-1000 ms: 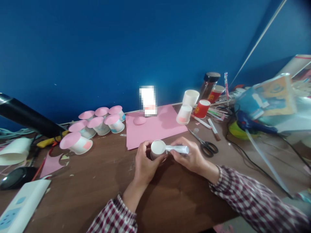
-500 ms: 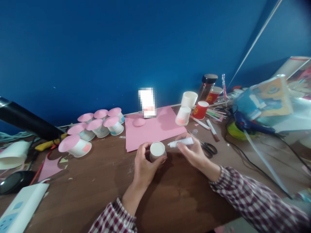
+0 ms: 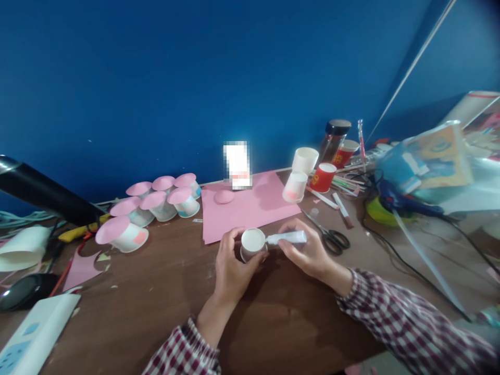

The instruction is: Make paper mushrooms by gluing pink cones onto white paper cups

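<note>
My left hand [image 3: 233,265] is wrapped round a white paper cup [image 3: 253,240], which stands upside down with its base facing up. Pinched in my right hand [image 3: 307,252] is a white glue tube [image 3: 288,238], lying nearly level. Its narrow nozzle points left and meets the right edge of the cup's base; whether any glue is coming out is too small to tell. Just behind the cup lie pink paper sheets [image 3: 250,208] with a pink paper disc [image 3: 224,196] on top.
Several upturned cups with pink discs [image 3: 156,200] stand at left. Scissors [image 3: 334,239] lie beyond my right hand. White cups [image 3: 295,186], a red cup [image 3: 323,177] and a dark bottle [image 3: 334,140] stand at the back right. A power strip [image 3: 39,330] is front left.
My right hand has moved slightly left and down, bringing the tube's nozzle from a gap to the cup's edge. My left hand holds the cup in the same place.
</note>
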Demonstrator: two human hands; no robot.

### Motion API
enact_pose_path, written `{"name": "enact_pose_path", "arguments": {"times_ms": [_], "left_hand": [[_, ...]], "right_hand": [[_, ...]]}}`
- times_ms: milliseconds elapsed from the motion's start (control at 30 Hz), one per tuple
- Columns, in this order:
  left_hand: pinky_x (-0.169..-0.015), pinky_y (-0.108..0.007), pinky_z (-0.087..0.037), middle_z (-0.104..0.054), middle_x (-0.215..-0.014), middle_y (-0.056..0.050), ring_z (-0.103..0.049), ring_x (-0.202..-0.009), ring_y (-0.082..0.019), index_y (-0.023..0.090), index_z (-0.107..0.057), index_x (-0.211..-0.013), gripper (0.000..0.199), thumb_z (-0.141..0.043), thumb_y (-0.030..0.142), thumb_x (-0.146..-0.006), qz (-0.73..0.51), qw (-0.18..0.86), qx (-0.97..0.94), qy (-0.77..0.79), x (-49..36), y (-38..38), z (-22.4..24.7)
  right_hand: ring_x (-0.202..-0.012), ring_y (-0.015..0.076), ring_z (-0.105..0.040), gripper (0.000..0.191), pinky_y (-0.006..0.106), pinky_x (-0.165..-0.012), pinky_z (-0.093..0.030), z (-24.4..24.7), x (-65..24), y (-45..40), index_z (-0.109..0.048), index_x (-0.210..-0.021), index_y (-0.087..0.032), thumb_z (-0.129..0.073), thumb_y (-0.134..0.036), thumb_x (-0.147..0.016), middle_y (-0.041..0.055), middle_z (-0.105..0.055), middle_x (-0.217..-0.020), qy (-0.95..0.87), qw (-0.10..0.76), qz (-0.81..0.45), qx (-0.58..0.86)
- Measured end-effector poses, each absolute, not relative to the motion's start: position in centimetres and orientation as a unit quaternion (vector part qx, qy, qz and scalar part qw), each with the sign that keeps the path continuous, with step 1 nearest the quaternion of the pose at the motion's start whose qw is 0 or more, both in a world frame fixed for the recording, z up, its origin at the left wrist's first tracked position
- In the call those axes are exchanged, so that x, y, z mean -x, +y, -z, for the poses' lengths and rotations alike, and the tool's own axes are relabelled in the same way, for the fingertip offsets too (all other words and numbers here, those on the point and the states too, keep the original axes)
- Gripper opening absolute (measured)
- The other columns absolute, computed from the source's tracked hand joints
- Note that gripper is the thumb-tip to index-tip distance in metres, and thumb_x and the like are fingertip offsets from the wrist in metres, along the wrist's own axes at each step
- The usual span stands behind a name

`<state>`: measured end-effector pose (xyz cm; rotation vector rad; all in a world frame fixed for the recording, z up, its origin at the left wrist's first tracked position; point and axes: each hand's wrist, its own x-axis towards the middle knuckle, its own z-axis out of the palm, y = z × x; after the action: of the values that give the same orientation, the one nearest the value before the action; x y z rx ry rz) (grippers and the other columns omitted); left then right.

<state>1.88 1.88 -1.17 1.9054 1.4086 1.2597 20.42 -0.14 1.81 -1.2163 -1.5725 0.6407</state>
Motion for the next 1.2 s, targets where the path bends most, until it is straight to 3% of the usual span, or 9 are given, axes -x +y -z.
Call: {"name": "enact_pose_path", "arguments": {"times_ms": [200, 367, 633, 833, 1033, 1200], "left_hand": [[-0.094, -0.042, -0.045, -0.057, -0.107, -0.01, -0.054, -0.107, -0.024, 0.019, -0.055, -0.106, 0.04, -0.072, 0.031, -0.072, -0.477, 0.112, -0.749, 0.447, -1.74, 1.96, 0.79], [-0.093, -0.042, -0.047, -0.057, -0.111, -0.01, -0.055, -0.107, -0.024, 0.021, -0.054, -0.111, 0.037, -0.067, 0.022, -0.076, -0.481, 0.058, -0.778, 0.4, -1.69, 1.65, 0.7], [-0.088, -0.04, -0.048, -0.057, -0.107, -0.01, -0.055, -0.102, -0.024, 0.02, -0.057, -0.101, 0.029, -0.069, 0.026, -0.075, -0.454, 0.036, -0.798, 0.395, -1.55, 1.45, 0.55], [-0.09, -0.04, -0.047, -0.058, -0.106, -0.01, -0.055, -0.103, -0.023, 0.021, -0.054, -0.108, 0.031, -0.065, 0.02, -0.078, -0.459, 0.039, -0.799, 0.387, -1.58, 1.48, 0.46], [-0.088, -0.038, -0.047, -0.059, -0.096, -0.006, -0.055, -0.097, -0.021, 0.021, -0.056, -0.092, 0.018, -0.062, 0.012, -0.078, -0.471, 0.042, -0.799, 0.372, -1.81, 1.52, 0.5], [-0.084, -0.036, -0.047, -0.058, -0.093, -0.006, -0.055, -0.092, -0.02, 0.021, -0.056, -0.091, 0.017, -0.062, 0.011, -0.078, -0.464, 0.053, -0.801, 0.375, -1.82, 1.31, 0.3]], "right_hand": [[-0.056, 0.0118, -0.052, 0.006, 0.022, -0.052, -0.043, -1.98, -20.28, -0.2, -0.056, -0.081, -0.018, -0.059, -0.019, -0.076, 0.0004, -0.059, -0.068, -0.648, 0.509, -0.272, 0.496], [-0.054, 0.0118, -0.051, 0.007, 0.022, -0.049, -0.042, -1.96, -20.18, -0.25, -0.055, -0.081, -0.018, -0.06, -0.02, -0.075, -0.0001, -0.058, -0.066, -0.642, 0.515, -0.265, 0.502], [-0.054, 0.0119, -0.051, 0.005, 0.022, -0.05, -0.043, -2.08, -20.09, -0.51, -0.055, -0.081, -0.018, -0.059, -0.021, -0.077, -0.0002, -0.058, -0.066, -0.636, 0.532, -0.251, 0.5], [-0.053, 0.0116, -0.05, 0.005, 0.022, -0.048, -0.043, -2.07, -20.06, -0.47, -0.055, -0.08, -0.018, -0.058, -0.021, -0.077, -0.0004, -0.057, -0.064, -0.638, 0.53, -0.249, 0.5], [-0.052, 0.0116, -0.05, 0.007, 0.022, -0.048, -0.042, -1.79, -20.07, -0.47, -0.054, -0.08, -0.019, -0.059, -0.022, -0.077, -0.0007, -0.057, -0.064, -0.637, 0.52, -0.258, 0.506], [-0.051, 0.0114, -0.05, 0.006, 0.022, -0.048, -0.041, -1.81, -20.01, -0.48, -0.055, -0.08, -0.019, -0.059, -0.021, -0.076, -0.0008, -0.057, -0.063, -0.636, 0.517, -0.269, 0.505]]}}
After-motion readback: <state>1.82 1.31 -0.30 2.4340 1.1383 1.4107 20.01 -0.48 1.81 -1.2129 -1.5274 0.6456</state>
